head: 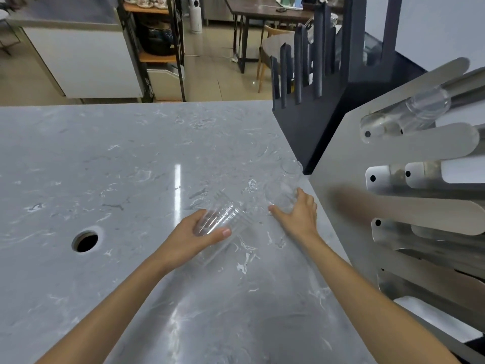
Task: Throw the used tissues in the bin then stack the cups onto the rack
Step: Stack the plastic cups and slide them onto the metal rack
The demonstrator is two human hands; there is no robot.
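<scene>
My left hand (pixel 193 236) is shut on a clear ribbed plastic cup (pixel 225 216), held tilted just above the grey marble counter (pixel 118 166). My right hand (pixel 299 211) reaches a second clear cup (pixel 284 185) that stands near the counter's right edge; its fingers lie around the cup's lower side. At the right stands the metal cup rack (pixel 420 206) with long flat arms. One clear cup (pixel 409 114) sits on an upper arm. No tissues are in view.
A round hole (pixel 85 240) is cut in the counter at the left. A dark slotted stand (pixel 309 101) stands at the back right, against the rack. Beyond the counter are shelves, a table and a chair on a tiled floor.
</scene>
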